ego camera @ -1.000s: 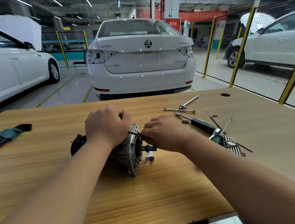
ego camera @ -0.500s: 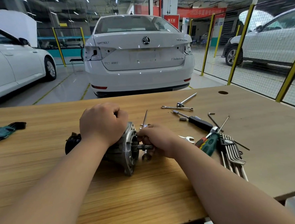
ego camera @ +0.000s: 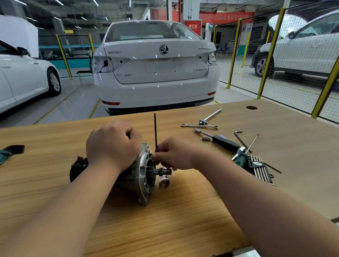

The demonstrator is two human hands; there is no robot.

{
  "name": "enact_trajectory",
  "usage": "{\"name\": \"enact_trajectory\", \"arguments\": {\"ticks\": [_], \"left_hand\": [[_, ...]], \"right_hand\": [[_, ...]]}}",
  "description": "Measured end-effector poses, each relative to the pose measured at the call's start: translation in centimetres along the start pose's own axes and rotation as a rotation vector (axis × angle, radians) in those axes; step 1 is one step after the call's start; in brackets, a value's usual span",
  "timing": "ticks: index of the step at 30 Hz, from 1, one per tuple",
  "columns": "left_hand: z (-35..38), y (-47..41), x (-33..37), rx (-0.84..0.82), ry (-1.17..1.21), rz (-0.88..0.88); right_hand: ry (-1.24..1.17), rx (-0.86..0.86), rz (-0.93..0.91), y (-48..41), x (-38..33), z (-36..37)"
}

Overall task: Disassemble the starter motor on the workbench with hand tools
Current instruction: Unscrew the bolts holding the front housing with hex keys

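1. Starter motor (ego camera: pixel 144 180) lies on its side near the middle of the bench (ego camera: pixel 169 225). Its drive-end flange faces right and the pinion shaft (ego camera: pixel 162 171) pokes out toward your right arm.
2. Your left grip (ego camera: pixel 113 144) is curled over the top of the housing and clamped on it, pinning the motor to the bench.
3. Your right grip (ego camera: pixel 175 154) pinches the short leg of a hex key (ego camera: pixel 155 129) at the flange face, and the long arm stands upright. Your fingers hide the tip, so you cannot tell whether it sits in a bolt head.
4. Judged from this, you are early in the job. The flange, body and dark rear end look joined, and no cover or long bolt lies loose beside the motor.
5. What is left appears to be nearly everything: freeing the drive-end fasteners, then splitting the housing and drawing out the internals.
6. A small open-ended wrench (ego camera: pixel 164 182) lies just under the shaft. A black-handled screwdriver (ego camera: pixel 223 143) and a hex key set (ego camera: pixel 258 168) lie within reach to the right.
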State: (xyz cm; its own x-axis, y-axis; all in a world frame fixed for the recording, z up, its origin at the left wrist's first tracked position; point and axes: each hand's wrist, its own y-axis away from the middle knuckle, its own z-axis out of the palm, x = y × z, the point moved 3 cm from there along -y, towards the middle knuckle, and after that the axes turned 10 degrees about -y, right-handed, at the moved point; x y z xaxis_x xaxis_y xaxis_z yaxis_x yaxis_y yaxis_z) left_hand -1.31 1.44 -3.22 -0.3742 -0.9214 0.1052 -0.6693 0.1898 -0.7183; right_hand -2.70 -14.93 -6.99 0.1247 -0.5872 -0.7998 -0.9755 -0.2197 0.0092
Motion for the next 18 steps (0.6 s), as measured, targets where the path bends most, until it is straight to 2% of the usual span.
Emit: {"name": "enact_trajectory", "arguments": {"ticks": [3,6,10,13,15,17,18], "left_hand": [[0.0,0.0,-0.1,0.002,-0.003,0.005],[0.0,0.0,-0.1,-0.006,-0.001,0.006],[0.0,0.0,0.0,-0.011,0.013,0.017],[-0.1,0.0,0.0,-0.01,0.031,0.013],[-0.1,0.0,0.0,-0.013,0.032,0.015],[-0.1,0.0,0.0,-0.006,0.04,0.017],[-0.1,0.0,0.0,0.005,0.046,0.014]], "right_hand": [[0.379,0.068,-0.205,0.9,-1.4,-0.3],[0.765,0.041,-0.417,1.7,-2.7,-0.1],[0.945,0.044,-0.544,2.0,-3.5,-0.2],[0.933,0.044,-0.555,2.3,-3.3,-0.2],[0.84,0.075,-0.5,2.4,-2.7,-0.5],[0.525,0.16,-0.303,2.1,-1.5,-1.2],[0.243,0.201,-0.169,1.9,-0.7,-1.4]]}}
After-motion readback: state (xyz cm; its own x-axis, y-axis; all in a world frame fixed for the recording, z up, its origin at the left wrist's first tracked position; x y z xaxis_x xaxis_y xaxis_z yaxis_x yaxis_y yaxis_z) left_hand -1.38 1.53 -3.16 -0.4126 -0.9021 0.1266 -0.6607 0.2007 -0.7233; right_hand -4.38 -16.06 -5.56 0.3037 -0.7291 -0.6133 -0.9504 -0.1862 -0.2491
